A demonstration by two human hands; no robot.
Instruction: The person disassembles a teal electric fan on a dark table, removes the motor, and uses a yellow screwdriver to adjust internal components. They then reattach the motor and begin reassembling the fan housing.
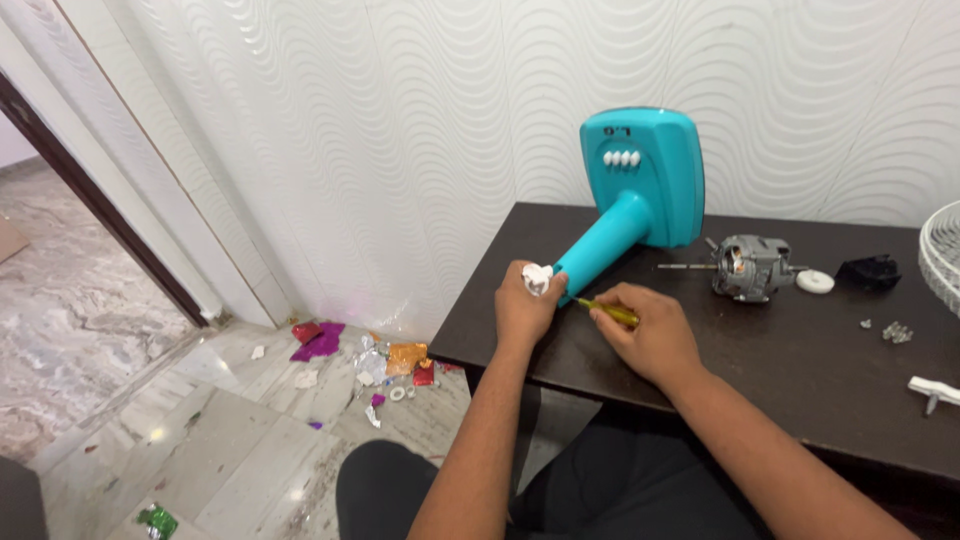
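Note:
A turquoise fan stand (640,190) lies on its side on the dark brown table (800,350), its base plate against the wall and its neck pointing toward me. My left hand (525,305) grips a small white part (537,278) at the open end of the neck. My right hand (650,335) holds a yellow-handled screwdriver (610,312), its tip aimed at the neck's end beside the white part.
A grey fan motor (750,267) with a shaft, a white round cap (815,282) and a black piece (868,271) lie behind my right hand. A white fan grille (940,250) is at the right edge. Small screws (895,331) and a white part (935,390) lie nearby. Coloured foil scraps (365,355) litter the floor.

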